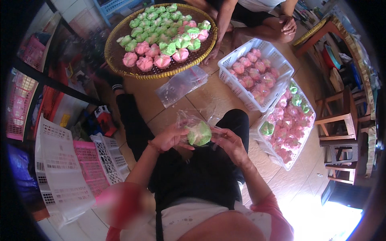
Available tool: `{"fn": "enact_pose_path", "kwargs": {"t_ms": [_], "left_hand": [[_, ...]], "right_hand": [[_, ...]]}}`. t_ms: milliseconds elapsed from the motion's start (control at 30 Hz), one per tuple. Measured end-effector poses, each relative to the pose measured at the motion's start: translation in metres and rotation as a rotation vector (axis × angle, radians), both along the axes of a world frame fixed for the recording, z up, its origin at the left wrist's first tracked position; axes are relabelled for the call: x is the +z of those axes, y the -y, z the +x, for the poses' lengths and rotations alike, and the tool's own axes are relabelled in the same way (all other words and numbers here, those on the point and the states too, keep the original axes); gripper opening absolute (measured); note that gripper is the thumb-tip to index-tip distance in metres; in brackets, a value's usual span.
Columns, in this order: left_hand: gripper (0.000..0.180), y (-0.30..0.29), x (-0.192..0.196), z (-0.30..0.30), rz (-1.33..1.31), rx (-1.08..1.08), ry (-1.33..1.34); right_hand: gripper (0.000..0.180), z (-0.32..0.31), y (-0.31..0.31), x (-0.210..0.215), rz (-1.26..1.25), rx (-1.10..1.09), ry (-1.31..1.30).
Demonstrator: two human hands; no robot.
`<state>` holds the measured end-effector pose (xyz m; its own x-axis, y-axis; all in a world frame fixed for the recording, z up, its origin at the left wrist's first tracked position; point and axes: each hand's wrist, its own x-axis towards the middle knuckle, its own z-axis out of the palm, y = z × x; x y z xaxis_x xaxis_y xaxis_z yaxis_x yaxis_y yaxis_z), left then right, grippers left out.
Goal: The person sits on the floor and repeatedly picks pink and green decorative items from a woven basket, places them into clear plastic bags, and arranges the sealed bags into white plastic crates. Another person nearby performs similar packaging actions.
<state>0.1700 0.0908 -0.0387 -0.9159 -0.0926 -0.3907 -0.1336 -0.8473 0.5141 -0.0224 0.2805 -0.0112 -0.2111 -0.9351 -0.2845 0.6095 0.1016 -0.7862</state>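
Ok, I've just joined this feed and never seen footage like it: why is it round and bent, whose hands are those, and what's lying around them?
The one picture comes from a wide fisheye camera worn on a person's head, looking down, so straight edges curve near the rim. The forearms rising from the lower edge are the wearer's own. The left hand and right hand together hold a clear plastic bag with a green cake in it. On the tiled floor lie a round woven tray of pink and green cakes, spare clear bags, and two white baskets of bagged cakes. Another person sits beyond the tray, one hand on a knee.
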Motion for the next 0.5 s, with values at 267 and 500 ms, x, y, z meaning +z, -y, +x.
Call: {"fn": "enact_pose_path", "kwargs": {"t_ms": [267,500], "left_hand": [[0.054,-0.018,-0.005,0.003,-0.034,0.093,0.043],[0.061,-0.016,-0.007,0.019,0.041,0.071,-0.038]], "right_hand": [[0.026,-0.006,0.012,-0.006,0.251,0.213,-0.174],[0.026,0.015,0.016,0.006,0.298,0.216,-0.035]]}}
